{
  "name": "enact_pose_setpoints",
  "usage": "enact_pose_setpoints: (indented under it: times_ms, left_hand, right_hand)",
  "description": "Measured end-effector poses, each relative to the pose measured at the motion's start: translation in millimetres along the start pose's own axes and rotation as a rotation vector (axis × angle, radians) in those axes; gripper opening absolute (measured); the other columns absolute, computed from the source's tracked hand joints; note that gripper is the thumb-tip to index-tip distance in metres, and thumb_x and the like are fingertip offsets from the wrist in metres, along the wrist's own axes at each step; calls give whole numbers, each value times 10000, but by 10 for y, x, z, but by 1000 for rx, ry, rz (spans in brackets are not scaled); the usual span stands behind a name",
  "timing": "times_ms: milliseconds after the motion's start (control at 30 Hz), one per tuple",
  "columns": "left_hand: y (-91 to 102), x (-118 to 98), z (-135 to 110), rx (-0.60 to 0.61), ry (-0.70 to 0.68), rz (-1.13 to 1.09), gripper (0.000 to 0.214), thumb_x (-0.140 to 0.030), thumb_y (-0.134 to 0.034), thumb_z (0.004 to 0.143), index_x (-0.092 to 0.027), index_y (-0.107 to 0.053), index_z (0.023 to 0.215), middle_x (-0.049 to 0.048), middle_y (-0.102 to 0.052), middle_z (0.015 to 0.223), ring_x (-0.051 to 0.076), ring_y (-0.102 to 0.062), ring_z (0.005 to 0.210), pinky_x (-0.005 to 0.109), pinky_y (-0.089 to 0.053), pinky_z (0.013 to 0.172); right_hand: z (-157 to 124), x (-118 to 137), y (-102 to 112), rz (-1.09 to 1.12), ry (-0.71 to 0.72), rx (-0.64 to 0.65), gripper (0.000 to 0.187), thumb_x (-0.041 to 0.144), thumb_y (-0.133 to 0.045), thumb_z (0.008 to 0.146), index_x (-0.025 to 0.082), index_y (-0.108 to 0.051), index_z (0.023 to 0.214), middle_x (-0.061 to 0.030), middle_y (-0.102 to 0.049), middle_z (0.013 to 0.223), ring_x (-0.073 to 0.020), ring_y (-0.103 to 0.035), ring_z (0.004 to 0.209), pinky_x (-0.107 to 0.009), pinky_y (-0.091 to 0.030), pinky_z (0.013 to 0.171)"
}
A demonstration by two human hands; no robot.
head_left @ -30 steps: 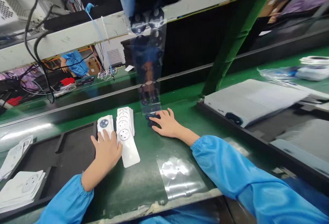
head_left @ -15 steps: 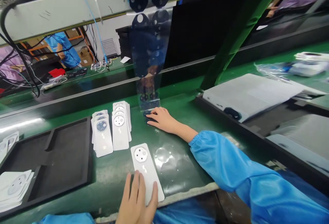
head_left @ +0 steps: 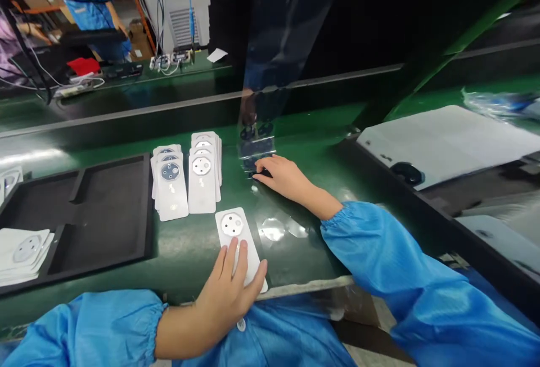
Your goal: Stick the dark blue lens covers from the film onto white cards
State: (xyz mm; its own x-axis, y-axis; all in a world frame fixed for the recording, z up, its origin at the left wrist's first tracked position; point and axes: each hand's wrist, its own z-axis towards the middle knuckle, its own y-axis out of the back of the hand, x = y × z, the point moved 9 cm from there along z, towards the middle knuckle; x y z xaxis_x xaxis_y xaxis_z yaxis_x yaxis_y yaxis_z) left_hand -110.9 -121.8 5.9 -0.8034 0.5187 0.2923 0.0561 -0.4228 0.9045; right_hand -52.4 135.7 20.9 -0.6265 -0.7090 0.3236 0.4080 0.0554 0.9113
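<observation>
My left hand lies flat, fingers apart, on the near end of a single white card with a round cut-out by the table's front edge. My right hand rests with curled fingers on the bottom end of a long clear film strip carrying dark round pieces, which hangs down from above. Whether the fingers pinch a piece is hidden. Two stacks of white cards sit fanned just beyond the single card. A loose clear film lies between card and right arm.
A black foam tray lies at left, with more white cards in its near corner. A flat white box rests on a dark tray at right. A conveyor rail runs behind, and a person in blue stands far back.
My left hand slid one white card from the stacks toward the front edge and now rests on it. My right hand stayed at the strip's end. The view tilted downward.
</observation>
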Motion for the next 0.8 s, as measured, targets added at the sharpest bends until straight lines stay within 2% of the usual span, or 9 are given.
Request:
enact_pose_setpoints:
  times_ms: [33, 133, 200, 300, 367, 467, 567, 667, 800]
  left_hand:
    - [7, -3, 2, -4, 4, 12, 562, -266, -607, 944, -129, -438, 1462, 286, -611, 1313, 411, -616, 1229, 544, -508, 999]
    - [41, 4, 9, -29, 15, 25, 540, -289, -597, 966, -132, -444, 1459, 274, -633, 1287, 406, -634, 1207, 537, -518, 982]
    - [62, 17, 12, -49, 29, 19, 535, -317, -586, 981, -139, -440, 1464, 266, -641, 1280, 399, -637, 1205, 535, -514, 982]
    - [62, 28, 13, -48, 44, 0, 534, -360, -573, 992, -144, -442, 1462, 258, -643, 1281, 400, -637, 1204, 547, -504, 985]
    - [52, 27, 12, -41, 44, -18, 530, -378, -568, 993, -142, -451, 1453, 252, -646, 1277, 403, -640, 1197, 551, -501, 982]
    - [32, 21, 6, -31, 44, -39, 508, -348, -555, 996, -136, -450, 1446, 252, -647, 1272, 388, -654, 1173, 553, -496, 982]
    - [-5, 2, 2, -1, 32, -64, 492, -296, -533, 997, -131, -440, 1451, 261, -631, 1291, 375, -662, 1150, 572, -483, 988]
    - [6, 16, 7, -8, 46, -87, 488, -301, -543, 993, -124, -460, 1440, 248, -642, 1282, 371, -668, 1135, 562, -495, 982]
    - [36, 39, 18, -17, 60, -120, 497, -344, -567, 991, -115, -487, 1425, 243, -654, 1265, 385, -661, 1153, 529, -510, 967]
  right_hand:
    - [-22, 12, 5, 33, -13, 29, 121, 296, -646, 937, 208, -616, 860, -73, -730, 1023, -279, -666, 1022, -442, -431, 1034]
    - [-93, 62, 31, 174, -57, 173, 383, 444, -711, 878, 222, -513, 638, -67, -742, 1002, -322, -644, 1154, -478, -403, 1087]
    - [-131, 111, 120, 302, -98, 224, 468, 540, -691, 860, 221, -489, 582, -85, -730, 1109, -347, -588, 1256, -488, -410, 1086]
    - [-165, 269, 344, 489, -114, 155, 415, 595, -654, 850, 220, -603, 679, -87, -610, 1372, -351, -522, 1325, -518, -401, 1094]
    - [-213, 493, 367, 648, -63, 175, 367, 593, -668, 839, 228, -671, 795, -88, -576, 1392, -328, -544, 1283, -510, -418, 1083]
    - [-372, 862, 95, 914, -55, 389, 285, 517, -697, 851, 233, -709, 871, -85, -650, 1171, -249, -639, 1070, -409, -527, 931]
    - [-553, 992, -283, 1101, -248, 535, 248, 470, -706, 863, 222, -708, 861, -45, -696, 926, -187, -667, 837, -339, -561, 773]
    - [-648, 905, -519, 1193, -470, 492, 288, 484, -782, 792, 209, -710, 837, -11, -695, 732, -162, -655, 678, -316, -562, 677]
    - [-683, 752, -586, 1185, -632, 368, 322, 477, -861, 702, 198, -737, 806, -17, -707, 683, -147, -644, 601, -300, -566, 615]
